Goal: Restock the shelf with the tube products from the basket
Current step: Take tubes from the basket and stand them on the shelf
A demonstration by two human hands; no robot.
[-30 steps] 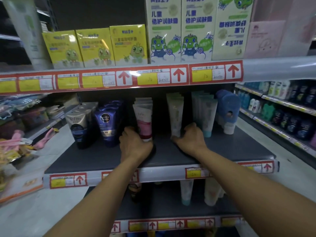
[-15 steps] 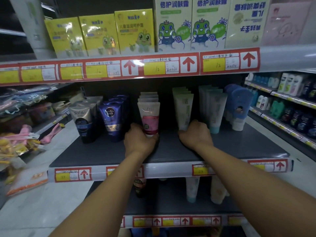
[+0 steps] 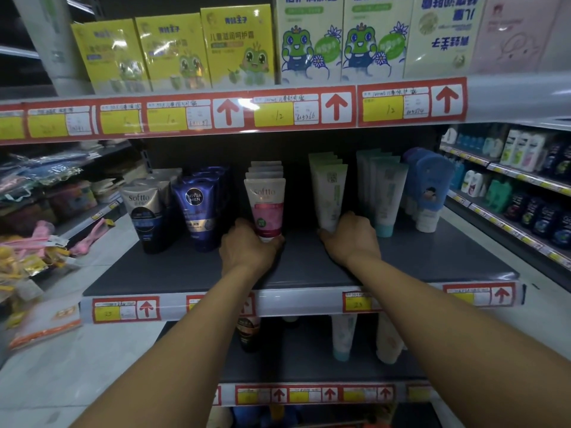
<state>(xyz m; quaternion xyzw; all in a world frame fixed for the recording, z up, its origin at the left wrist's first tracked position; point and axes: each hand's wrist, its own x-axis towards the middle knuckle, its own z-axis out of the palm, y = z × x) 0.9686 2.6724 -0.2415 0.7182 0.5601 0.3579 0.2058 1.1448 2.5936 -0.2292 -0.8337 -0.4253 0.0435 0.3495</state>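
On the dark middle shelf [image 3: 191,273] stand rows of tubes. My left hand [image 3: 247,247] grips the base of the front pink-and-white Softto tube [image 3: 265,205], which stands upright at the head of its row. My right hand [image 3: 350,239] holds the base of the front pale green tube [image 3: 329,193] in the row to the right. Both arms reach in over the shelf's front edge. No basket is in view.
Left of my hands stand grey Softto tubes [image 3: 143,211] and dark blue Nivea Men tubes [image 3: 197,208]. Teal-capped tubes [image 3: 386,193] and blue bottles [image 3: 429,186] stand to the right. Boxed products fill the shelf above; more tubes [image 3: 343,338] stand on the shelf below.
The view has shifted down and closer to the shelf. Both hands stay at the bases of the same front tubes, which now stand a little further forward.
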